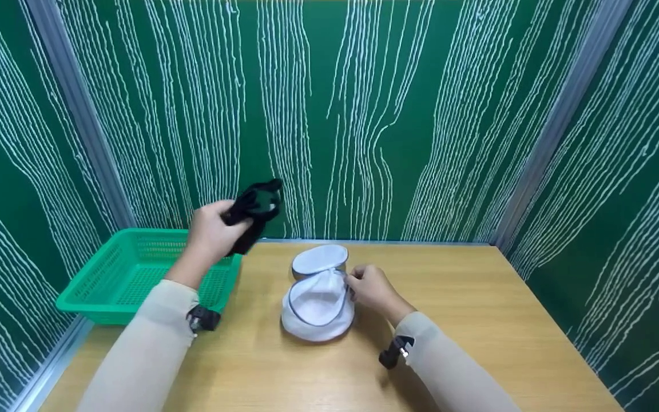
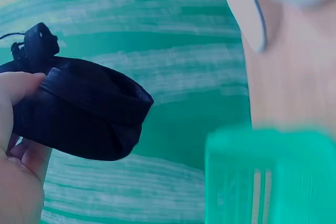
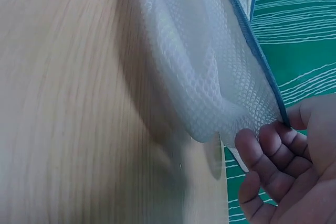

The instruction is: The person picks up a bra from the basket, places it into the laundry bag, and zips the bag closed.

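My left hand (image 1: pixel 210 230) holds a bundled black cloth item (image 1: pixel 255 214) in the air, beyond the basket's right end. In the left wrist view, the thumb presses on the black cloth (image 2: pixel 89 114), and a thin cord or strap sticks out at its upper left; its exact kind cannot be told. A white mesh laundry bag (image 1: pixel 318 329) with grey-blue edging stands on the table, its round lid flipped up at the back. My right hand (image 1: pixel 376 290) pinches the edging on the bag's right side, as the mesh (image 3: pixel 205 82) in the right wrist view shows.
A green plastic basket (image 1: pixel 98 312) with slotted walls stands on the left of the wooden table (image 1: pixel 449 297). Green panels (image 1: pixel 392 114) with white wavy lines enclose the back and sides, joined by metal posts (image 1: pixel 558 120).
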Demonstrator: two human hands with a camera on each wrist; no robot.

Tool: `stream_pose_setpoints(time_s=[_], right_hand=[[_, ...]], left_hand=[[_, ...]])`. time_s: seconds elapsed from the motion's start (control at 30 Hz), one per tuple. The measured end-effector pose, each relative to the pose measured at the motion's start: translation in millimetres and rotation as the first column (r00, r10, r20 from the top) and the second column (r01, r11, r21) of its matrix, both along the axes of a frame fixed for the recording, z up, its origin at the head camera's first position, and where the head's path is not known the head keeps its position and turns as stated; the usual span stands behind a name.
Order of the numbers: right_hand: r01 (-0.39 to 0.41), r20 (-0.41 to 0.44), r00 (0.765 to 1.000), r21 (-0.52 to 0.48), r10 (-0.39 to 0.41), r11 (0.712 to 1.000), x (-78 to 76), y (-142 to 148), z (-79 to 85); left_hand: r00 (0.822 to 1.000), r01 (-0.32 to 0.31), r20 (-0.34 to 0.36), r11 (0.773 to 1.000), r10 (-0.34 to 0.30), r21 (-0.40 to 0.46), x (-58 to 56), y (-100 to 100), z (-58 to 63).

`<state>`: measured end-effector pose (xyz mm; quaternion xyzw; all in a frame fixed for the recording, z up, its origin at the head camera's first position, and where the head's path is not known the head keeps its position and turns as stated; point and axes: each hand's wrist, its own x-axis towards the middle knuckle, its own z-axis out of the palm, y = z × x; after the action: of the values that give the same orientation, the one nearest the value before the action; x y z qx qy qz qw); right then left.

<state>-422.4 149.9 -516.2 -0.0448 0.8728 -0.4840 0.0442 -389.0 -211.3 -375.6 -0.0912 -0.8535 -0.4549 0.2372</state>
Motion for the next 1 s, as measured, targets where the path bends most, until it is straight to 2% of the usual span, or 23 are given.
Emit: stream_pose_setpoints(time_s=[0.13, 0.33, 0.43, 0.57, 0.67, 0.77, 0.93, 1.0], right_hand=[[-0.002, -0.016, 1.000, -0.016, 0.002, 1.000, -0.4, 0.0, -1.8], [-0.014, -0.085, 0.996, 0.000, 0.014, 1.000, -1.4, 0.2, -4.0], [-0.018, -0.113, 0.993, -0.011, 0.016, 1.000, -1.3, 0.5, -4.4], [-0.021, -0.130, 0.991, -0.022, 0.018, 1.000, -0.7, 0.8, -5.5], [-0.027, -0.132, 0.991, -0.027, 0.023, 0.999, -0.6, 0.8, -6.3], [-0.033, -0.132, 0.991, -0.037, 0.028, 0.999, -0.6, 1.0, -6.1], [-0.029, -0.119, 0.993, -0.032, 0.025, 0.999, -0.7, 3.5, -5.3], [-0.026, -0.121, 0.992, -0.026, 0.023, 0.999, -1.1, 4.9, -5.5]], left_hand=[[0.998, 0.051, 0.018, 0.982, -0.055, 0.184, 7.0, 33.2, 0.5], [0.993, 0.119, -0.067, 0.911, -0.100, 0.394, 19.5, 76.6, -8.1], [0.991, 0.133, -0.070, 0.878, -0.113, 0.461, 18.6, 94.7, -21.3], [0.992, 0.117, -0.014, 0.843, -0.129, 0.525, 12.3, 115.8, -49.8], [0.991, 0.091, 0.035, 0.842, -0.129, 0.532, 9.1, 127.4, -72.3], [0.989, 0.068, 0.079, 0.858, -0.125, 0.509, 7.4, 135.0, -91.1], [0.984, 0.075, 0.113, 0.890, -0.140, 0.449, 7.7, 143.9, -111.8], [0.981, 0.100, 0.118, 0.920, -0.155, 0.378, 8.0, 146.8, -118.1]])
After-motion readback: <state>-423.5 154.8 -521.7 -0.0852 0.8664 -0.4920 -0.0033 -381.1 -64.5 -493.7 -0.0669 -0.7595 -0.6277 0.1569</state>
